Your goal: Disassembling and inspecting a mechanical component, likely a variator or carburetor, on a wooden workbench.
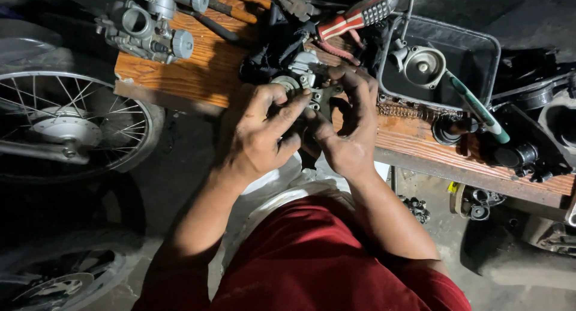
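A small grey metal engine part (305, 83) is gripped between both of my hands, just above the near edge of a wooden bench (198, 71). My left hand (261, 134) wraps it from the left, thumb and forefinger pressed on its round end. From the right, my right hand (351, 125) curls its fingers over the top of the part. A black cloth (270, 44) lies behind the part. Much of the part is hidden by my fingers.
A carburettor (150, 23) sits at the bench's left end. A red-and-white handled screwdriver (357, 14) lies at the back. A black tray (474, 53) holds a metal cup-shaped piece (423, 65); a green-handled tool (480, 110) leans on it. A spoked wheel (66, 125) stands left.
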